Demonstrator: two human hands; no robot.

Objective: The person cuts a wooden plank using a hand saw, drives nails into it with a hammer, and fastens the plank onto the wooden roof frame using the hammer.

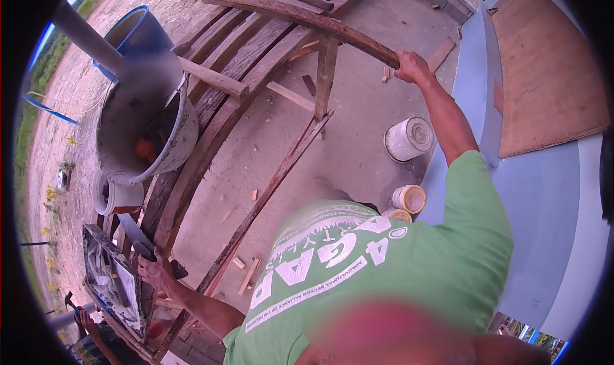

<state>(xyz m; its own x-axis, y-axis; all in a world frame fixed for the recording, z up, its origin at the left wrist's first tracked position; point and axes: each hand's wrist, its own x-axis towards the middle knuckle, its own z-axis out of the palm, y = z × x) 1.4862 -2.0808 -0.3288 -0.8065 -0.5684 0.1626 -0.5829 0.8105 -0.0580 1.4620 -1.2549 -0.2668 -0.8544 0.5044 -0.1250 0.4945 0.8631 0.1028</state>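
At the upper right my right hand [414,67] is closed round the end of a long curved wooden beam [345,31]. Lower left, the fingers of my left hand [157,270] wrap the dark grip of a grey-bladed tool [133,232]. This tool lies near a framed tray [131,288] and the lower ends of heavy curved timbers [179,195]. A wooden post [325,77] stands under the held beam.
A large grey bucket [182,138] and a blue drum [137,32] are at left. White pails [409,139] stand on the floor by a plywood sheet [543,71]. Wood scraps are scattered about. Lower left, another person's hand [88,323] is near a hammer [71,303].
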